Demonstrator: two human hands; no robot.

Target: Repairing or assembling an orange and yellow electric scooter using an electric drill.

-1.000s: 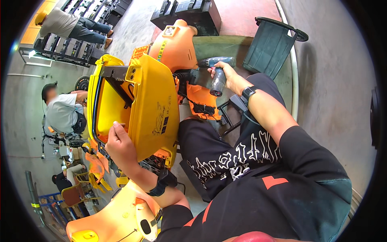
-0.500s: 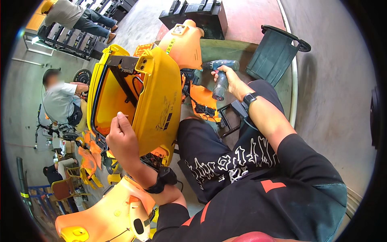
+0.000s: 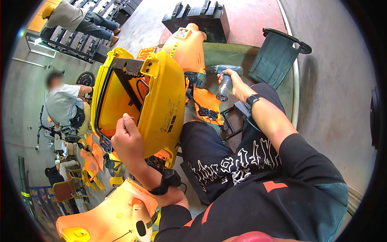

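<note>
My right hand (image 3: 234,82) is wrapped round the handle of a blue and grey cordless drill (image 3: 225,69). Its front end points left, at a small gap from the orange body panel (image 3: 186,50). My left hand (image 3: 128,139) is closed, thumb up, in front of the rim of a yellow vehicle body shell (image 3: 161,101). The curled fingers are partly hidden, so I cannot make out what they hold, if anything. That shell is open at its upper left, with a dark metal bracket across the opening. An orange curved part (image 3: 206,103) with dark wiring sits below the drill.
A dark green bin (image 3: 274,58) stands upper right, beside a white pipe along the wall. Black cases (image 3: 207,22) are at the far end. A large orange panel (image 3: 109,209) lies lower left. Two people sit at left; another person in a yellow cap stands by racks.
The drill has drawn back a little to the right, away from the orange body panel. My left hand stays closed at the yellow shell. The whole view has shifted slightly.
</note>
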